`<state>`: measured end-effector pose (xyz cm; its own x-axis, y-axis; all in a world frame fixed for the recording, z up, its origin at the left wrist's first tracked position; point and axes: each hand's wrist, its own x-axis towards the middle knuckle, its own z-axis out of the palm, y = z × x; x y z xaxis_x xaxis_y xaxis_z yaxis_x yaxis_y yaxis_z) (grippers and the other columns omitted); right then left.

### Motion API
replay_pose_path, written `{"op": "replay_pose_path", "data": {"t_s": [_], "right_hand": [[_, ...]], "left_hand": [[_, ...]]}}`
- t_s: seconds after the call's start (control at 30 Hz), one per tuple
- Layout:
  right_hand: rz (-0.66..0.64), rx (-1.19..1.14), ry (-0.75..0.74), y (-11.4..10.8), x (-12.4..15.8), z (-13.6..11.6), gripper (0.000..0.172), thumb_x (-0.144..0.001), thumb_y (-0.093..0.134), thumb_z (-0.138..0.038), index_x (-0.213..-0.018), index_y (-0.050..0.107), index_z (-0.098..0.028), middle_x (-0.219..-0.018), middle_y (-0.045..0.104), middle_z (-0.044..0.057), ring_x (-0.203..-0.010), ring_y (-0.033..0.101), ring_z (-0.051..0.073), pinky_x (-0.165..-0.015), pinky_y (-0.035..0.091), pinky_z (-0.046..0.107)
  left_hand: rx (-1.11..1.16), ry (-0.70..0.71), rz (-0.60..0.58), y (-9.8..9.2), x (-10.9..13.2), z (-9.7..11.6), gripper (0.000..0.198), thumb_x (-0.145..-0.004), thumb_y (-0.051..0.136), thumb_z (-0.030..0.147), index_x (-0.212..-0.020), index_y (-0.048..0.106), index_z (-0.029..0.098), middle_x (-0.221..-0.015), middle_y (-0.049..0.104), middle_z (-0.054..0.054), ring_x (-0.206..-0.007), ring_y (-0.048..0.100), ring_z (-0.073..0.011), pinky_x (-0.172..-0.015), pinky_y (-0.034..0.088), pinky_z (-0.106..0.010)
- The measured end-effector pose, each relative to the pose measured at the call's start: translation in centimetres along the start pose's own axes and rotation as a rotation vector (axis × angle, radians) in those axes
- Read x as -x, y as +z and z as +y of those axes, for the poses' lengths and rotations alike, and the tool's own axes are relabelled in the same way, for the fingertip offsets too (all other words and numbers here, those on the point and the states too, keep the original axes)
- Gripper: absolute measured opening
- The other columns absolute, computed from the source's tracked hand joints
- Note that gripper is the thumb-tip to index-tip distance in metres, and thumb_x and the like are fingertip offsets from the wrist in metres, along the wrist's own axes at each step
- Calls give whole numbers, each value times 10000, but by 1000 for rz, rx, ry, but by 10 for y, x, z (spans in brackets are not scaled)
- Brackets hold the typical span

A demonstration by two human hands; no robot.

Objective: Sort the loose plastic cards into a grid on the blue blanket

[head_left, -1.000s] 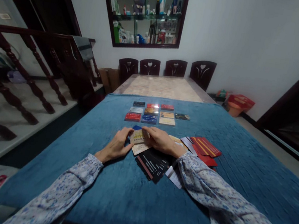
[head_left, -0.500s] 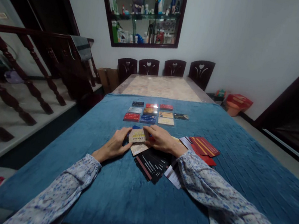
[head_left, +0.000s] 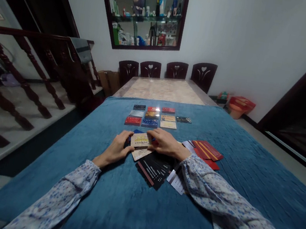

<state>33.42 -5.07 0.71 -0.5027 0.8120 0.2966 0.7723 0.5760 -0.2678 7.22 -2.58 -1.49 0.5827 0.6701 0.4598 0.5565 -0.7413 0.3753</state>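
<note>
A beige card with yellow print (head_left: pixel 140 140) is gripped at its two ends, just over the pile. My left hand (head_left: pixel 118 146) has fingers and thumb closed on its left edge. On the right edge, the fingers of my right hand (head_left: pixel 164 142) are closed too and cover that end. Beneath lie another pale card (head_left: pixel 141 154) and a fan of black cards (head_left: pixel 152 170) with white text. A white card (head_left: pixel 176 181) lies by my right sleeve. Red cards with gold stripes (head_left: pixel 208 150) spread to the right of my right wrist.
Several cards (head_left: pixel 151 115) lie in rows farther up the blue cloth (head_left: pixel 109 204), with a dark card (head_left: pixel 184 120) at their right. Beyond the cloth shows the bare marble tabletop (head_left: pixel 163 88). Dark chairs (head_left: pixel 176 70) stand at the far end, and a wooden railing (head_left: pixel 37 35) at the left.
The view has shifted slightly. Both hands stay on the beige card, which looks tilted a little more toward me; the other cards lie as before.
</note>
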Motion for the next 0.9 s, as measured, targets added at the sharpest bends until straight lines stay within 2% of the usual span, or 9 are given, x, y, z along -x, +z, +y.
{"op": "replay_pose_path", "data": {"t_s": [0.1,0.23,0.47,0.9], "right_hand": [[-10,-30,18,-5,0,-3,285,-787,813,-269,-981,624,-182,-982,643,71,-898,546,199,-740,383,291],[-3,-54,16,-7,-2,0,258,-781,788,-264,-963,623,-184,-969,636,70,-908,548,207,-747,390,294],[2,-18,-29,-12,-1,15,142,-806,694,-225,-906,605,-179,-920,652,75,-867,556,202,-758,407,292],[4,-12,22,-27,11,45,173,-769,713,-221,-912,628,-173,-904,655,72,-842,557,194,-729,393,282]], "left_hand": [[-14,-12,-16,-1,-2,1,464,-822,702,188,-1267,569,183,-1225,654,-113,-1146,634,-278,-991,532,-459],[-46,-25,-55,-3,-8,4,461,-839,683,211,-1285,571,164,-1242,645,-131,-1157,628,-289,-997,520,-473],[-138,48,-93,-5,-26,7,428,-856,696,279,-1260,598,178,-1237,640,-133,-1163,625,-310,-990,508,-485],[-220,79,-202,6,-67,21,450,-836,713,255,-1265,597,184,-1279,611,-148,-1217,586,-336,-1001,480,-516]]}}
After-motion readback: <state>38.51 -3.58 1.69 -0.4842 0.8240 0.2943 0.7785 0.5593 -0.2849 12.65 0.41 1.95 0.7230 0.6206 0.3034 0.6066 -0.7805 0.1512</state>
